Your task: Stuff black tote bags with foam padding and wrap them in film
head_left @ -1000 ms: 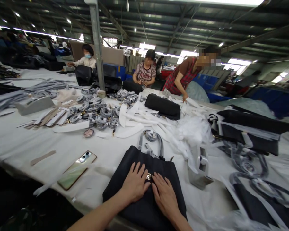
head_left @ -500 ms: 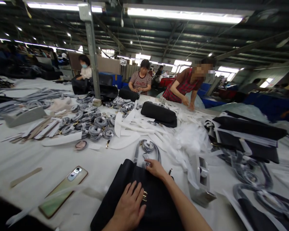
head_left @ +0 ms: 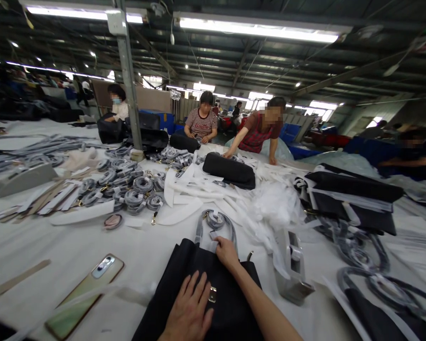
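A black bag with a gold clasp lies in front of me on the white-covered table. My left hand rests flat on it, fingers spread, just left of the clasp. At the bag's top edge, my right hand has its fingers closed on a small tag-like piece. Around that hand loops the bag's grey wrapped handle, and a coiled grey strap sits inside the loop.
A phone lies at the left, and a tape dispenser stands right of the bag. Coiled straps, a rolled black bag and stacked black bags lie beyond. Several people are across the table.
The view has shifted slightly to the right. My right hand has pinched the small piece, its fingers more closed. Across the table, a person in a checked apron has straightened and reached toward the rolled bag.
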Demonstrator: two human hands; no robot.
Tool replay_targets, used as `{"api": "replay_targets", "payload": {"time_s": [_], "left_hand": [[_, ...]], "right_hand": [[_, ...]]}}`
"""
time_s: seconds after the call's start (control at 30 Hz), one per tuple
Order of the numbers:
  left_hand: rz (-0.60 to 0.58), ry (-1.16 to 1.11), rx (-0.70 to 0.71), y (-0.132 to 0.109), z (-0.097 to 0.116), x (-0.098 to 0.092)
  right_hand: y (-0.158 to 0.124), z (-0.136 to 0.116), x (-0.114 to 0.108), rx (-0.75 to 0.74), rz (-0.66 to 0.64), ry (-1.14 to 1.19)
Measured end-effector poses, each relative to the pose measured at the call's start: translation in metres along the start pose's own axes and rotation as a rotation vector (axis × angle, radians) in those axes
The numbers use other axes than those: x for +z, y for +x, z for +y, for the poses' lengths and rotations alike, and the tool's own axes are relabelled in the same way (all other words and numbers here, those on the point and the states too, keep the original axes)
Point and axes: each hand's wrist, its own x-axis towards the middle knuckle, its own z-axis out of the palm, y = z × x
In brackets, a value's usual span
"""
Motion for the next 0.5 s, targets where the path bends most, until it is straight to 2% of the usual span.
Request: {"api": "replay_targets", "payload": {"time_s": [0.13,0.3,0.37,0.5], "left_hand": [[0.016,0.034,0.033,0.001,0.000,-0.002],[0.044,0.053,0.006,0.001,0.004,-0.005],[0.055,0.052,0.002,0.001,0.005,-0.006],[0.091,0.063,0.015,0.001,0.005,-0.005]], "right_hand": [[-0.007,-0.008,-0.013,-0.186,0.019,-0.004],[-0.018,-0.017,-0.035,-0.498,-0.073,0.038],[-0.015,-0.015,-0.040,-0.455,-0.028,0.217],[-0.001,-0.005,-0.033,-0.121,0.141,0.503]]}}
